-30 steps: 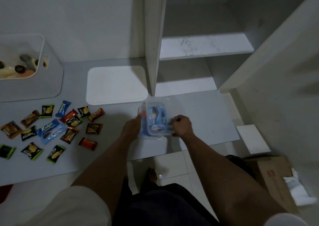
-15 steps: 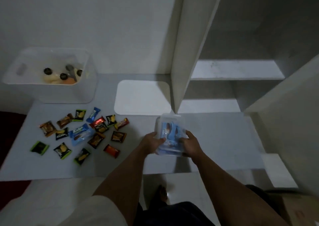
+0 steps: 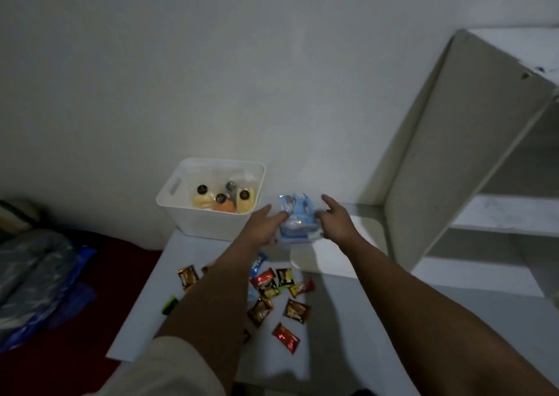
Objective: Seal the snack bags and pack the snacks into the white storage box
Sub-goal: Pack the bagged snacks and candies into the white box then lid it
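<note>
Hands out over the desk (image 3: 211, 314), both clamped on one small clear container (image 3: 298, 220): left hand (image 3: 262, 227) curled around its near-left side, right hand (image 3: 334, 218) gripping the right edge with the forefinger stretched up. Blue wrappers show through the plastic, though blur makes the print unreadable and I can't tell whether a lid is on it. It's held up in the air, just right of the white storage box (image 3: 208, 202), which sits at the desk's back-left corner with several pale and orange pieces and dark round caps inside. Loose snack packets (image 3: 295, 309) lie scattered on the desk below the arms; the left forearm covers a good part of the pile, so a count isn't possible. A flat white lid (image 3: 325, 262) lies beside them, half hidden by the right arm. White shelving (image 3: 459, 141) runs off the frame's right edge.
</note>
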Motion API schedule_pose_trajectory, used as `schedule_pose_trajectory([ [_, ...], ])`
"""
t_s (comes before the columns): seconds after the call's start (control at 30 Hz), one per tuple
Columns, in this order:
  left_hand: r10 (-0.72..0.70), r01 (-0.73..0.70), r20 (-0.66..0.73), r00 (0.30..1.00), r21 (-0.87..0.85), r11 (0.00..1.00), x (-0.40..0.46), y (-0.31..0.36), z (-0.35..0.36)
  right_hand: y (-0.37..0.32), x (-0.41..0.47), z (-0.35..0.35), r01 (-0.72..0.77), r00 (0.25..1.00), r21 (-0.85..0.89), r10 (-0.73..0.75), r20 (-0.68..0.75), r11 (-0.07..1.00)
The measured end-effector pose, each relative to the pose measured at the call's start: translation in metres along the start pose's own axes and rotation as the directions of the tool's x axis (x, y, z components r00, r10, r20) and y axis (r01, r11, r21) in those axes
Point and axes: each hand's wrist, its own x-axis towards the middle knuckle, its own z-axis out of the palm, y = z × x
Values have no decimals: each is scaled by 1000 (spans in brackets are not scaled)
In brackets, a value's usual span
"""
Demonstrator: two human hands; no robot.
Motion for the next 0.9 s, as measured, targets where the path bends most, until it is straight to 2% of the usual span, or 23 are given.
schedule_pose_trajectory([
  [0.1,2,-4,-51,999,-43,999,28,32,-66,-57,35,51,45,999,-22,-45,29,999],
  [0.17,-46,43,-55,997,-62,997,46,42,-109,-88,53,84,34,999,-42,-33,30,999],
  [0.37,-244,247,110,964,-20,969,117,39,-194,-127,96,166,-248,962,-138,261,81,959],
  [0.5,-371,375,257,892,37,926,159,27,-214,-124,125,202,-396,912,-230,410,18,889],
  [0.63,-434,445,364,824,57,894,198,9,-218,-122,148,224,-468,877,-332,478,-58,819],
  [0.77,-466,439,396,791,162,884,230,-8,-216,-118,167,238,-563,807,-367,589,-49,741],
  [0.9,-504,458,413,758,212,863,255,-30,-216,-110,180,250,-532,814,-465,579,-49,708],
])
